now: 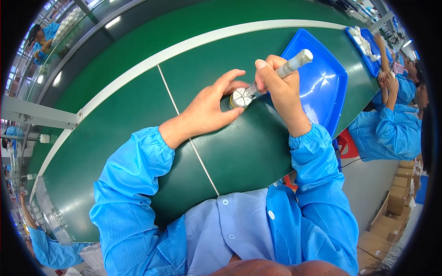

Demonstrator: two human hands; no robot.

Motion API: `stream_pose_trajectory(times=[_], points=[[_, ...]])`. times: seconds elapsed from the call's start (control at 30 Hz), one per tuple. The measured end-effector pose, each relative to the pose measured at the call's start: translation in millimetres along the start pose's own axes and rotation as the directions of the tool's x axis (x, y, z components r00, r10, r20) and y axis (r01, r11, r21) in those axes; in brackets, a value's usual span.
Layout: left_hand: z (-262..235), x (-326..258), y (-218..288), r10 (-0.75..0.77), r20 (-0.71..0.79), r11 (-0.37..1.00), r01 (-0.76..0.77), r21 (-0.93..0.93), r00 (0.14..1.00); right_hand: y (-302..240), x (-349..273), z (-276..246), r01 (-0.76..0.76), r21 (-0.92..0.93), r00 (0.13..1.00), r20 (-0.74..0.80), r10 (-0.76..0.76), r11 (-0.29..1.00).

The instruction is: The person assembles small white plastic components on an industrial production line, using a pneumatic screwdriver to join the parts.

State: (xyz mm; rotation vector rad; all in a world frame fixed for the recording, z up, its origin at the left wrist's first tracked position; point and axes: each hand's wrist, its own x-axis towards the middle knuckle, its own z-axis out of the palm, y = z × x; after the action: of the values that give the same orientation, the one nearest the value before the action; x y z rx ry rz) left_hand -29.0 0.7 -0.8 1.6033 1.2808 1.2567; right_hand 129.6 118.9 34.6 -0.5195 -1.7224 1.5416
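Observation:
Near the middle of the bench, my left hand [206, 105] curves its thumb and fingers round the sides of a small round white part [241, 98]. Thin lines divide its top face into wedges, and a yellowish band shows low on its side. My right hand [282, 87] is closed round a tool with a thick, pale grey wrapped handle [294, 63]. The handle slants up to the right, and the tool's narrow, shiny end meets the right edge of the white part. Its exact kind is unclear.
The green bench [221, 152] has a white line across it and a pale rail along its far edge. A blue tray [322, 87] lies beyond my right hand. Another blue tray [363, 48] holds white parts. Co-workers sit at right and left; cardboard boxes [391, 207] stand at lower right.

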Motion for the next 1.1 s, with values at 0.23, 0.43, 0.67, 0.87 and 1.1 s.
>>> stream_pose_trajectory(times=[0.23, 0.43, 0.67, 0.87, 1.1], points=[[-28, 10, -10, -0.044, -0.050, 0.999, 0.044, -0.014, 0.998, -4, 1, -2, 0.122, 0.104, 0.979, -0.178, -0.102, 0.987], [-178, 11, -53, 0.398, -0.668, 0.662, 0.307, 0.684, 0.629, -6, -7, 9, 0.104, 0.004, 0.987, -0.124, -0.103, 0.995], [-246, -38, -88, 0.234, -0.860, 0.426, 0.747, 0.510, 0.454, 0, -9, 6, 0.101, -0.035, 0.988, -0.115, -0.104, 0.994], [-243, -35, -88, 0.340, -0.857, 0.308, 0.816, 0.490, 0.386, -2, -10, 7, 0.131, -0.070, 0.983, -0.121, -0.138, 0.989], [-84, 27, -32, 0.572, -0.232, 0.518, -0.127, 0.846, 0.787, 15, -10, 10, 0.279, -0.270, 0.954, -0.033, -0.299, 0.922]])
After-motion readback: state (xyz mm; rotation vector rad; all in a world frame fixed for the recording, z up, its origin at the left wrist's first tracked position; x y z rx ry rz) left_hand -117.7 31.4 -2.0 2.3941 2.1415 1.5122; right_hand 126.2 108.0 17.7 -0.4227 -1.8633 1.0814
